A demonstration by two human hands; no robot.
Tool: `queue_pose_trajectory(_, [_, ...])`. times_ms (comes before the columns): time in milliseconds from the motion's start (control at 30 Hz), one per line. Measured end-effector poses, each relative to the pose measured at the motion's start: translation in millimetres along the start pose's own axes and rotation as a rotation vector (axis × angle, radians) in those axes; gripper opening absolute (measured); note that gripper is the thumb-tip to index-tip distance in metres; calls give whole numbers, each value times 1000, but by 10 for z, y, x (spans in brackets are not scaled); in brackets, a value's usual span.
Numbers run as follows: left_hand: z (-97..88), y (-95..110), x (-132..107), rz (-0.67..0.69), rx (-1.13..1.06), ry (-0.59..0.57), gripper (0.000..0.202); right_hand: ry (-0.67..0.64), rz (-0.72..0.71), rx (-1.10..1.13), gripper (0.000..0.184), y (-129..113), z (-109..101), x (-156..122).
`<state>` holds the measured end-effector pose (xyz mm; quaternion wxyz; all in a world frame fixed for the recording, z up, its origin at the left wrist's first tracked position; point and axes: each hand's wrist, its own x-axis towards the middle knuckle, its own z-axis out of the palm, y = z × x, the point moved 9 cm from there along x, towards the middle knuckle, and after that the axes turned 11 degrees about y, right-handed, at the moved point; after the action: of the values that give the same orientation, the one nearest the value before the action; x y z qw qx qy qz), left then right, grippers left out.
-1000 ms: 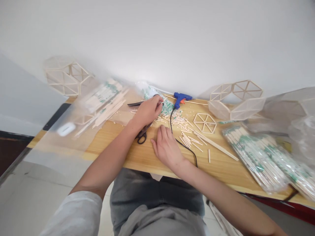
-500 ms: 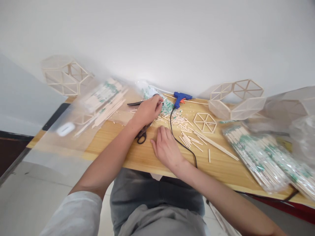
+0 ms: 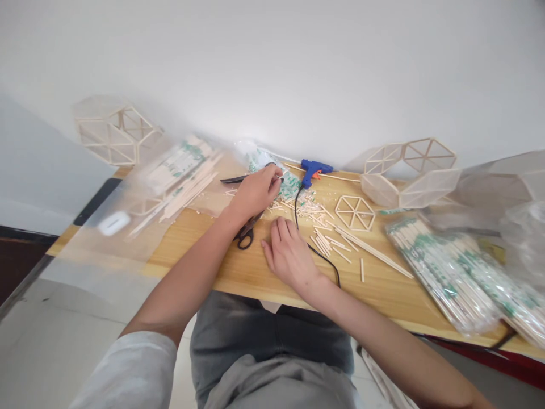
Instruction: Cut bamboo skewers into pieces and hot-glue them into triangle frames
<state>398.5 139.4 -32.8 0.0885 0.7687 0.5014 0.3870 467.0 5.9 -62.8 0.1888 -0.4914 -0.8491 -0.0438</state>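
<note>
Bare surface [image 3: 385,291] opens between the right forearm [image 3: 378,338] and the long sticks [image 3: 378,253], one short stick [image 3: 362,270] lying in it. The black cord [image 3: 330,262] separates the right hand [image 3: 292,255] from the cut pieces [image 3: 322,241]; scissors [image 3: 244,240] obstruct the gap toward the left forearm [image 3: 187,267].

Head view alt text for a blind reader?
A person's left hand curls over a clear, green-printed plastic bag, its grip unclear; the right hand lies near black-handled scissors. Pale wooden sticks and a blue plastic glue gun lie farther right.

The left forearm [image 3: 191,262] angles toward one o'clock, left hand [image 3: 255,193] curled; the right forearm [image 3: 374,326] points to ten, right hand [image 3: 292,253] palm down, loosely bent
</note>
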Motion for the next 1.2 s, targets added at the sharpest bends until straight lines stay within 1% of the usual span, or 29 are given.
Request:
queue_pose_trajectory(233, [-21, 9, 3, -4, -10, 4, 19, -5, 16, -15, 44, 5, 23, -15])
queue_pose_trajectory(433, [-24, 10, 3, -5, -14, 3, 19, -5, 20, -10, 53, -11, 25, -30])
queue_pose_trajectory(733, [-5, -2, -2, -2, 0, -1, 19, 15, 50, 11, 55, 1, 40, -15])
queue_pose_trajectory(967, [-5, -3, -1, -4, 11, -4, 20, 13, 90, 32, 53, 56, 44, -17])
queue_pose_trajectory(1100, [-5, 7, 1, -7, 9, -13, 20, 8, 69, 32, 52, 42, 47, -16])
queue_pose_trajectory(1200, [-8, 8, 1, -6, 1, -13, 20, 13, 56, 52, 46, 34, 29, -1])
